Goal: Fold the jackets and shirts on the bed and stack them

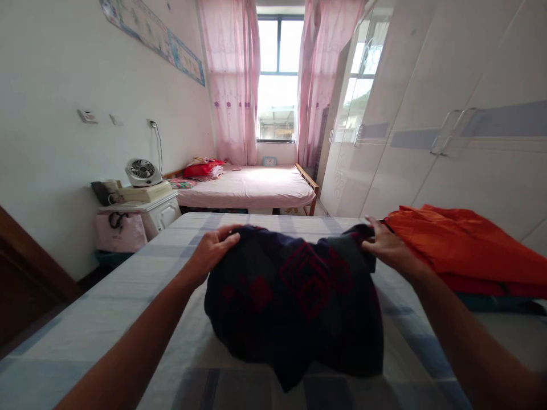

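A dark navy garment with red geometric patterns hangs bunched between my two hands above the bed sheet. My left hand grips its upper left corner, thumb and fingers pinched on the cloth. At the upper right corner, my right hand has hold of the fabric between thumb and fingers. The lower edge droops to a point near the sheet. What kind of garment it is, I cannot make out.
Folded orange clothes lie on the right of the bed. White wardrobes line the right side. Past the foot of the bed are a second bed and a bedside cabinet carrying a small fan.
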Demonstrator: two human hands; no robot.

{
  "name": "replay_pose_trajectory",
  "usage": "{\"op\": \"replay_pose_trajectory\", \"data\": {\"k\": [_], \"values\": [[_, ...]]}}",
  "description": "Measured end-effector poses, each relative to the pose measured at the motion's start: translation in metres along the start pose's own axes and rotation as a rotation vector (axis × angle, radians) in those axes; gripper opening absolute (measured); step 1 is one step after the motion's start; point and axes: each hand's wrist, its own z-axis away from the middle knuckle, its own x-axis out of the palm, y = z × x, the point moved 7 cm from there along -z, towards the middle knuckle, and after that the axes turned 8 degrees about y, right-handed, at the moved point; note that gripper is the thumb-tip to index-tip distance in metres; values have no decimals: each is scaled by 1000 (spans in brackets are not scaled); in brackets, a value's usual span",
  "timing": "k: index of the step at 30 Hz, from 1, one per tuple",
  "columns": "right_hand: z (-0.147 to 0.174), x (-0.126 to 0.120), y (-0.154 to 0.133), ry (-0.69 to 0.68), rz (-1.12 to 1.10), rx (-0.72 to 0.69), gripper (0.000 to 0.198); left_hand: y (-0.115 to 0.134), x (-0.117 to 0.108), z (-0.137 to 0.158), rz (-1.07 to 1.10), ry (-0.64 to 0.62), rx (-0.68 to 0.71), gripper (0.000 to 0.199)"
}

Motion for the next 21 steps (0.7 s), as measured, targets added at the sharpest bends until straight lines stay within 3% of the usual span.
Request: {"op": "replay_pose_trajectory", "data": {"k": [2, 4, 6, 8, 11, 14, 16, 18, 21], "values": [[17, 16, 2, -85, 46, -17, 65, -34, 14, 7, -12, -130, -151, 43], [37, 31, -6, -169, 19, -25, 54, -44, 22, 18, -75, -112, -119, 38], [57, 46, -27, -303, -99, -17, 43, -31, 32, 36, -175, -29, 50, 37], [75, 58, -57, -449, -242, -28, 42, -7, 59, 64, -304, -64, 278, 41], [94, 69, -95, -558, -292, -124, 48, 18, 122, 124, -470, -418, 632, 42], [114, 80, -101, -614, -56, -227, 61, 15, 156, 172, -573, -657, 817, 37], [125, 84, -92, -605, 144, -276, 62, 6, 155, 182, -610, -660, 830, 39], [129, 85, -82, -567, 244, -294, 44, -3, 138, 176, -650, -554, 805, 46], [123, 79, -70, -533, 147, -205, 24, -19, 96, 155, -766, -363, 721, 56]]}}
